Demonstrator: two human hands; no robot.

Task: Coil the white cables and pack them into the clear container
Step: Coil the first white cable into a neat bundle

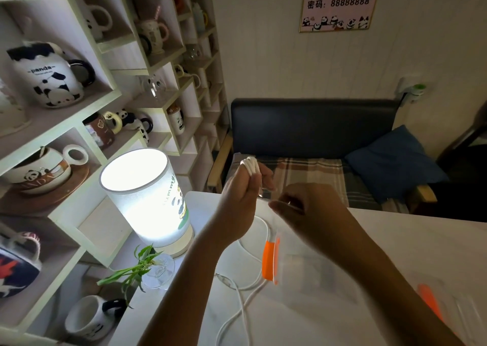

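The left hand [238, 195] is raised over the far edge of the surface [395, 240], fist closed around a small coil [250, 165] of white cable, with the loops poking out the top of the grip. The right hand [303, 208] sits just beside it, fingers pinched shut on what looks like the cable's free end, maybe a plug, though I honestly can't tell what's in there.

More white cable [246, 301] lies loose on the surface below the hands, snaking toward the near edge. The clear container [303, 264] with an orange clip [268, 261] sits next to it, under the right forearm.

For the wrap, my take: keep the fist snug so the loops don't spring open, feed the tail with light tension, and keep each turn the same size as the ones already there. Tuck the end under the last turn so the coil holds when it goes in the container.

Hard to make out: the container walls are nearly invisible in this light, so I can't say if it's open. Another orange bit [429, 303] near the right edge is blurry, and the loose cable runs out of frame at the bottom.
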